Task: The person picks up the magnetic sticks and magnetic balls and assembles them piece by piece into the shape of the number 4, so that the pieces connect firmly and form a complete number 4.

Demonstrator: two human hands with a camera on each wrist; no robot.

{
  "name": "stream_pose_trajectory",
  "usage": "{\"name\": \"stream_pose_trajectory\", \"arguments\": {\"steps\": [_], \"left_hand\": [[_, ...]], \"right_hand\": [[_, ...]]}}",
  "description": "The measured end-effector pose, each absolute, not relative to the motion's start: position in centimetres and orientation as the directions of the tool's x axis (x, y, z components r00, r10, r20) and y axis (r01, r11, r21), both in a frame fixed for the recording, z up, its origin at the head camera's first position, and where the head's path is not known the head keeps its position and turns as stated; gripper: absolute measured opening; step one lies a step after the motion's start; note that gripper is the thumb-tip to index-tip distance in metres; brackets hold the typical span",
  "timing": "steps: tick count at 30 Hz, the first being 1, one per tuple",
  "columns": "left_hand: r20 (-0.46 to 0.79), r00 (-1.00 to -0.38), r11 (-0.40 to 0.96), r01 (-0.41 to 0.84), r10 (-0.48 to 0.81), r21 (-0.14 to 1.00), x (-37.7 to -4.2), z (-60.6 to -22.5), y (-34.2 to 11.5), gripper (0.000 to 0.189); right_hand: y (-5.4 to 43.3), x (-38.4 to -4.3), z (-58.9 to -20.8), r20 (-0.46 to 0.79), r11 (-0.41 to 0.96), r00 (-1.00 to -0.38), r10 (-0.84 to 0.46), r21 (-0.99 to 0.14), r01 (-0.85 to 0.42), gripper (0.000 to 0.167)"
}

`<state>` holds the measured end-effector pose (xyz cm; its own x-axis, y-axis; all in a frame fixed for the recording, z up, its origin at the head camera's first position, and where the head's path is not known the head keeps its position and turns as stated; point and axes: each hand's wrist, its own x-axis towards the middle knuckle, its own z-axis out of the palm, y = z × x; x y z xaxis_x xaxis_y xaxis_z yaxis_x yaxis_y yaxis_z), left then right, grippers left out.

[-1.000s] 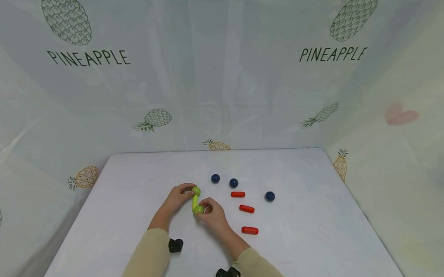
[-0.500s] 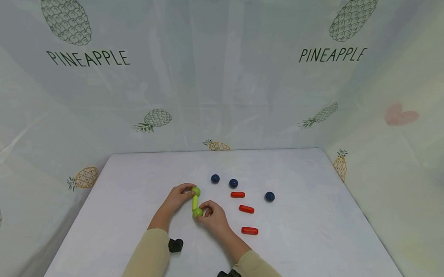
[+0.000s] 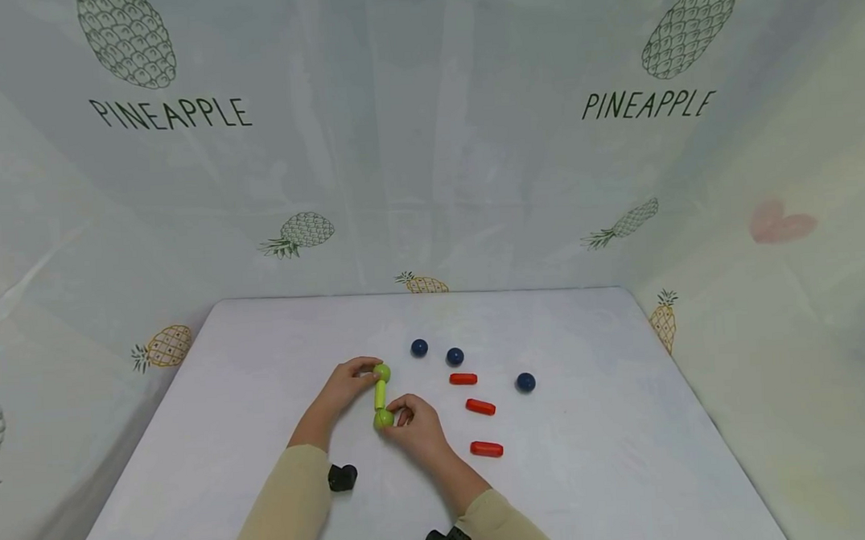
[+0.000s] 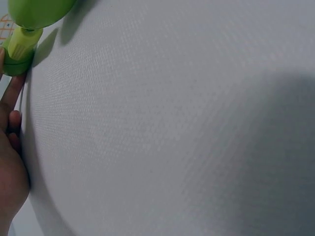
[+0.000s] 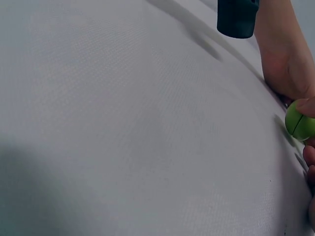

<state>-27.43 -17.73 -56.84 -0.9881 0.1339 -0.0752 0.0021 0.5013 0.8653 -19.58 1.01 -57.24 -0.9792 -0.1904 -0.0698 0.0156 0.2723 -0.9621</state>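
My left hand [image 3: 350,382] pinches a light green ball [image 3: 382,373] between thumb and fingers, left of the table's middle. A yellow-green stick [image 3: 380,395] runs from that ball toward me. At its near end sits a second light green ball [image 3: 383,419], which my right hand [image 3: 419,425] pinches from the right. Ball, stick and ball stand nearly in one line. In the left wrist view the stick [image 4: 22,43] shows between both balls, with part of my left hand [image 4: 11,162] at the edge. The right wrist view has one grooved green ball [image 5: 298,123] under a thumb.
Right of my hands lie three dark blue balls, the nearest to the right edge being one blue ball [image 3: 526,383]. Three red sticks, among them a middle red stick [image 3: 480,407], lie between. Dark wrist devices, such as the left one [image 3: 342,478], show beside the sleeves.
My right hand and the near green ball have moved slightly toward me and to the left, and the ball now lines up with the stick. My left hand has stayed in place.
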Motion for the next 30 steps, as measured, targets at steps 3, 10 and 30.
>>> {"name": "stream_pose_trajectory", "arguments": {"steps": [3, 10, 30], "left_hand": [[-0.078, -0.988, 0.494, -0.002, 0.132, 0.869, -27.4, -56.8, -17.8, 0.030], [-0.073, -0.988, 0.471, -0.001, 0.135, 0.882, -27.4, -56.7, -17.7, 0.030], [-0.073, -0.987, 0.454, -0.001, 0.141, 0.891, -27.5, -56.9, -17.6, 0.028]], "right_hand": [[1.0, -19.7, -57.4, -0.045, 0.282, -0.979, -0.198, -0.959, -0.013, 0.027], [0.7, -19.7, -57.6, -0.022, 0.317, -0.982, -0.189, -0.947, -0.039, 0.028], [0.0, -19.4, -57.1, -0.005, 0.356, -0.994, -0.111, -0.934, -0.035, 0.029]]}}
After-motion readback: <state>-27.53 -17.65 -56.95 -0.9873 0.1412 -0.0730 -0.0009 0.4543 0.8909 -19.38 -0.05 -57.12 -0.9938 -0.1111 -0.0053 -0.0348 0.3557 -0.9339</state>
